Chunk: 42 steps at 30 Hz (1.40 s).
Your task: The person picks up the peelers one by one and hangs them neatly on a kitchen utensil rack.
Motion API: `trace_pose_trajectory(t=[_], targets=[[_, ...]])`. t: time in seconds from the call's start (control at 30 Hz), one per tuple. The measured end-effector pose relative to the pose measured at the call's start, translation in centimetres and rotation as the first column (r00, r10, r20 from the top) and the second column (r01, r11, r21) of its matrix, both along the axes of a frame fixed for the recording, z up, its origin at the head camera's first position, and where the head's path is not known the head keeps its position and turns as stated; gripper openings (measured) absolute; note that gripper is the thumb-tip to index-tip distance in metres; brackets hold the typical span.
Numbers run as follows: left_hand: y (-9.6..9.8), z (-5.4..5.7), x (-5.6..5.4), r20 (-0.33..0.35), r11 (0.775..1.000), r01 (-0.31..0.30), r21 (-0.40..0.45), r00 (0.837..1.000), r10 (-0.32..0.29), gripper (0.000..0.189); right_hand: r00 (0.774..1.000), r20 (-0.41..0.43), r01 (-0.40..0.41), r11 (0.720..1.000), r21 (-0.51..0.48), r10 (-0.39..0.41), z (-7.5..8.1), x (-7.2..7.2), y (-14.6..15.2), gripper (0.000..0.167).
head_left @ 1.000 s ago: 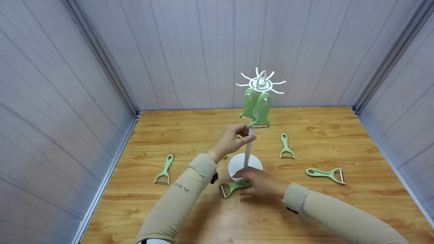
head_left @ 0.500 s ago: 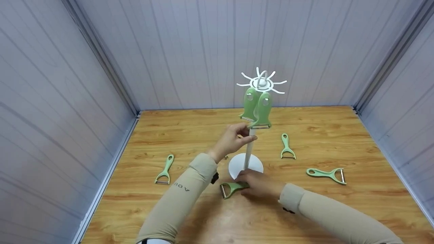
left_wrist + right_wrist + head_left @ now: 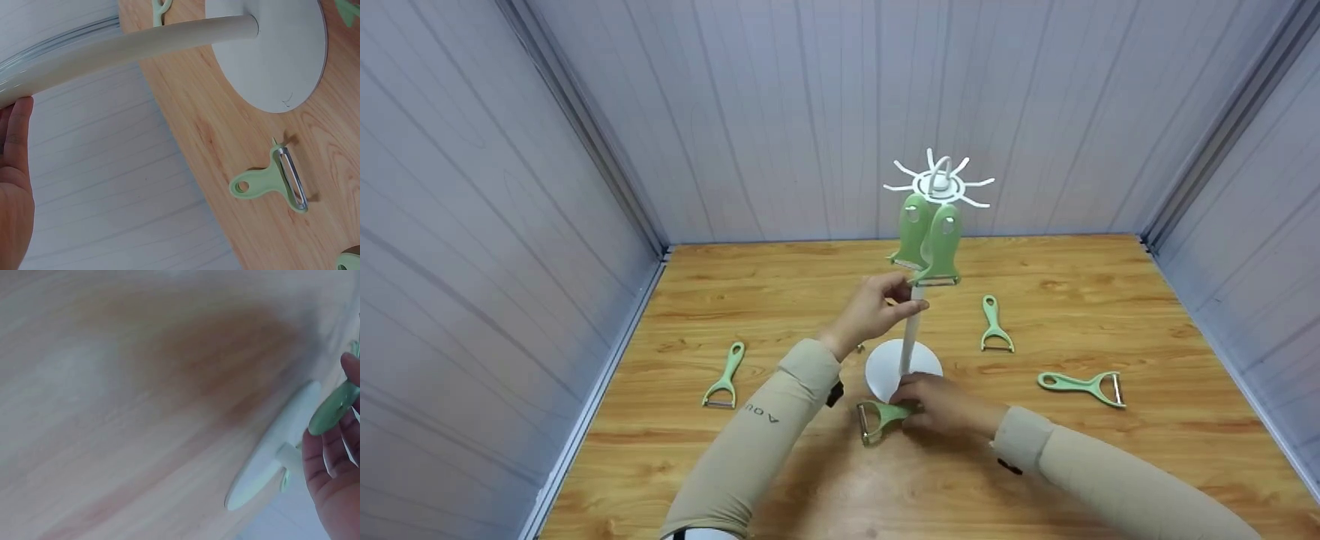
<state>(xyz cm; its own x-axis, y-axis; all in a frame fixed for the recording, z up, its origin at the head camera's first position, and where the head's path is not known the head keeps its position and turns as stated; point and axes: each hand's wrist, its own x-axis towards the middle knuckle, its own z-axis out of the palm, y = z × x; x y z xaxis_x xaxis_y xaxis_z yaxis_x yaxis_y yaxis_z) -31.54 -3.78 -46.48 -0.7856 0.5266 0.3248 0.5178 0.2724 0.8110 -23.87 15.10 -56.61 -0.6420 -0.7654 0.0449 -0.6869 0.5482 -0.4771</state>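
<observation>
My left hand (image 3: pixel 870 311) grips the white pole (image 3: pixel 911 341) of a stand just below two green vegetable peelers, one hanging at the left (image 3: pixel 913 232) and one at the right (image 3: pixel 945 244), on hooks of its top. In the left wrist view, the fingers (image 3: pixel 19 129) touch the pole. At the front of the round white base (image 3: pixel 883 367), my right hand (image 3: pixel 949 405) pinches the handle of another green peeler (image 3: pixel 889 412), whose blade end points left. The right wrist view shows that peeler's handle (image 3: pixel 329 413) between thumb and fingers; its blade end is out of frame.
Loose green peelers lie on the wooden table at the left (image 3: pixel 725 377), behind right (image 3: pixel 994 326) and far right (image 3: pixel 1084 385). Another peeler (image 3: pixel 261 183) lies near the base, mostly hidden in the head view by my left arm. Panel walls (image 3: pixel 840 120) enclose the table.
My right hand has closed its hold on the peeler's handle, and the peeler has shifted slightly right and turned. The left hand and the stand stay nearly still.
</observation>
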Motion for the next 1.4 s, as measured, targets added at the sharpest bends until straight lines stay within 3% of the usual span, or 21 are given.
trace_pose_trajectory(t=[0.2,0.43,0.63,0.83,1.0,1.4], targets=[[-0.1,-0.1,0.0,-0.019,1.000,-0.001,-0.008,1.000,0.000,0.015,0.993,0.112,0.033,0.999,-0.031,-0.030,1.0,0.0,1.2,0.020],[0.0,-0.1,-0.1,-0.017,1.000,0.007,0.006,1.000,-0.007,0.016,0.990,0.127,0.073,0.992,-0.107,-0.059,2.1,0.0,2.6,0.021],[0.2,0.2,-0.2,-0.001,1.000,0.011,0.011,1.000,-0.011,0.015,0.973,0.200,0.148,0.978,-0.146,-0.117,2.7,-0.3,4.1,0.023],[0.3,0.2,-0.3,0.005,0.999,0.020,0.025,1.000,-0.020,0.015,0.977,0.175,0.161,0.963,-0.217,-0.124,2.6,-0.6,5.1,0.022],[0.4,0.1,-0.3,0.009,0.999,0.026,0.021,1.000,-0.026,0.015,0.969,0.203,0.194,0.948,-0.251,-0.144,2.5,-0.5,5.3,0.017],[0.1,-0.1,-0.1,0.008,1.000,0.018,0.020,1.000,-0.019,0.017,0.961,0.205,0.252,0.891,-0.377,-0.185,3.0,-0.7,6.0,0.005]])
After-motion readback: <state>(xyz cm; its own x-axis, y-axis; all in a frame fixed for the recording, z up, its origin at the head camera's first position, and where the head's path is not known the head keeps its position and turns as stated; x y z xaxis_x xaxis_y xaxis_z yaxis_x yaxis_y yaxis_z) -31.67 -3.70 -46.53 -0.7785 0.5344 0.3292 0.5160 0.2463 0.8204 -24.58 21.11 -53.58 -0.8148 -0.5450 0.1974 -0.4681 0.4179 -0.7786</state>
